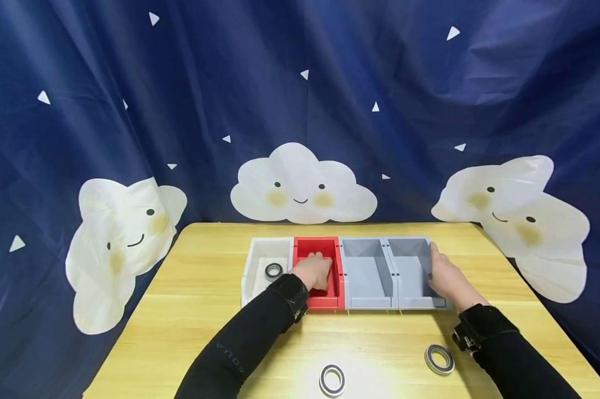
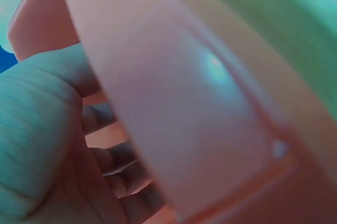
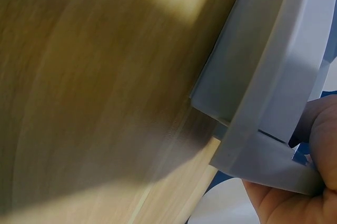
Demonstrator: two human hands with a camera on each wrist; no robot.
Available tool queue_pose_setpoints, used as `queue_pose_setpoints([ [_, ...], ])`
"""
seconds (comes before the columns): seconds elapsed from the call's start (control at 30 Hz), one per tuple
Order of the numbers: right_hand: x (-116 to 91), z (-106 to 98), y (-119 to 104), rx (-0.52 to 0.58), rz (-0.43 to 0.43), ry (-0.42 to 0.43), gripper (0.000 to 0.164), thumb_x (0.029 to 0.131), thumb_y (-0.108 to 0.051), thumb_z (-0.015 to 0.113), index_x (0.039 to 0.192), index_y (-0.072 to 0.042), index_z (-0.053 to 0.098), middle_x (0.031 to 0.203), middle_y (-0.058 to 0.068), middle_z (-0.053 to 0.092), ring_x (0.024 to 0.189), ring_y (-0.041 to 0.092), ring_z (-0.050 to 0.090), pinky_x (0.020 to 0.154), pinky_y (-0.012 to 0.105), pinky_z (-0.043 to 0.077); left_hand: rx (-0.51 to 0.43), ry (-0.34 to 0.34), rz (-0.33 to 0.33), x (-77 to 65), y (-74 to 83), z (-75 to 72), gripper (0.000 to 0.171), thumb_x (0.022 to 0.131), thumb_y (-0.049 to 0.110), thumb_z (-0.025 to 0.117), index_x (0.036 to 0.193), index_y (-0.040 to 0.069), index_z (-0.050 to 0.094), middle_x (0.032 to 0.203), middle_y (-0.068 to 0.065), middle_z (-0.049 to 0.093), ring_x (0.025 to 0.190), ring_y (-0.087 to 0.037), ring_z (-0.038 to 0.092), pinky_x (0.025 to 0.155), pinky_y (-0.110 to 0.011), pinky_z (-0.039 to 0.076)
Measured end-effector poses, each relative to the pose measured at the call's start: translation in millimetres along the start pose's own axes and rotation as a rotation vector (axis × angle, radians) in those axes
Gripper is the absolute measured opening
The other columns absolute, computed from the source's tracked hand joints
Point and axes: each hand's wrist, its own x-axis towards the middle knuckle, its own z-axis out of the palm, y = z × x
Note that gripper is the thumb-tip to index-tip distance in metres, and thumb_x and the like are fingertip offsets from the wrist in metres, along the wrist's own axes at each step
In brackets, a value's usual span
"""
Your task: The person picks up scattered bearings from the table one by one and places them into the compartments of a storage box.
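My left hand (image 1: 314,270) reaches down into the red bin (image 1: 343,299), its wrist above the front of the bin. In the left wrist view its fingers (image 2: 108,118) pass behind the bin's wall, which hides their tips; I cannot tell whether they hold anything. My right hand (image 1: 446,277) grips the right side wall of the rightmost grey bin (image 1: 410,266). In the right wrist view that hand (image 3: 316,182) has the wall's edge between thumb and fingers. Inside the white bin (image 1: 247,277) at the left lies a black-sealed ball bearing (image 1: 267,274).
Another grey bin (image 1: 362,269) stands between the red bin and the rightmost one, all in one row. Two more ball bearings lie on the wooden table (image 1: 180,310): a front-centre bearing (image 1: 322,382) and a right-hand bearing (image 1: 432,366) beside the right sleeve. A blue curtain (image 1: 260,83) hangs behind.
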Motion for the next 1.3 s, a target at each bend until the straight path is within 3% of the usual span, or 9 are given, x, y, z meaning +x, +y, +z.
queue_pose_setpoints([
  [0.27, 3, -3, -1, 0.002, -0.002, -0.014, 0.088, 0.079, 0.008, 0.062, 0.145, 0.024, 0.006, 0.122, 0.053, 0.040, 0.107, 0.059, 0.053, 0.089, 0.064, 0.047, -0.040, 0.008, 0.010, -5.0, -3.3, -12.4, 0.067, 0.082, 0.032, 0.080, 0.142, 0.014, 0.053, 0.125, -0.010, 0.054, 0.116, -0.025, 0.049, 0.087, -0.038, 0.053],
  [0.43, 5, -6, -2, 0.006, 0.007, -0.026, 0.090, 0.080, 0.009, 0.062, 0.145, 0.024, 0.003, 0.123, 0.053, 0.040, 0.107, 0.058, 0.053, 0.089, 0.064, 0.047, -0.133, 0.060, 0.062, -13.4, -15.8, -22.2, 0.050, 0.085, 0.026, 0.076, 0.131, 0.014, 0.060, 0.117, -0.006, 0.055, 0.109, -0.021, 0.051, 0.084, -0.033, 0.051],
  [0.6, 4, -6, -2, 0.004, 0.013, -0.033, 0.088, 0.080, 0.008, 0.061, 0.145, 0.025, 0.003, 0.126, 0.053, 0.038, 0.110, 0.059, 0.052, 0.091, 0.064, 0.046, -0.229, 0.117, 0.092, -29.0, -31.0, -35.0, 0.047, 0.087, 0.027, 0.075, 0.130, 0.012, 0.061, 0.120, -0.006, 0.057, 0.107, -0.020, 0.053, 0.088, -0.035, 0.051],
  [0.87, 5, -7, 0, 0.014, 0.008, -0.027, 0.086, 0.080, 0.009, 0.060, 0.145, 0.025, 0.005, 0.127, 0.054, 0.037, 0.113, 0.060, 0.049, 0.092, 0.065, 0.045, -0.256, 0.219, 0.029, -58.9, -59.1, -46.4, 0.046, 0.088, 0.028, 0.075, 0.129, 0.012, 0.061, 0.116, -0.005, 0.056, 0.101, -0.018, 0.054, 0.088, -0.035, 0.053],
  [1.03, 5, -5, 2, 0.013, 0.010, -0.028, 0.086, 0.081, 0.008, 0.059, 0.145, 0.025, 0.004, 0.128, 0.054, 0.036, 0.113, 0.060, 0.049, 0.092, 0.066, 0.044, -0.230, 0.256, -0.008, -72.1, -80.0, -42.3, 0.044, 0.090, 0.028, 0.073, 0.128, 0.011, 0.061, 0.116, -0.008, 0.057, 0.101, -0.021, 0.054, 0.090, -0.037, 0.051],
  [1.3, 2, -3, 1, 0.018, -0.002, -0.015, 0.085, 0.080, 0.009, 0.059, 0.144, 0.025, 0.006, 0.127, 0.054, 0.037, 0.113, 0.061, 0.049, 0.092, 0.066, 0.044, -0.288, 0.318, -0.101, -93.2, -116.0, -27.9, 0.045, 0.091, 0.024, 0.070, 0.130, 0.005, 0.059, 0.124, -0.017, 0.056, 0.116, -0.032, 0.056, 0.100, -0.045, 0.046],
])
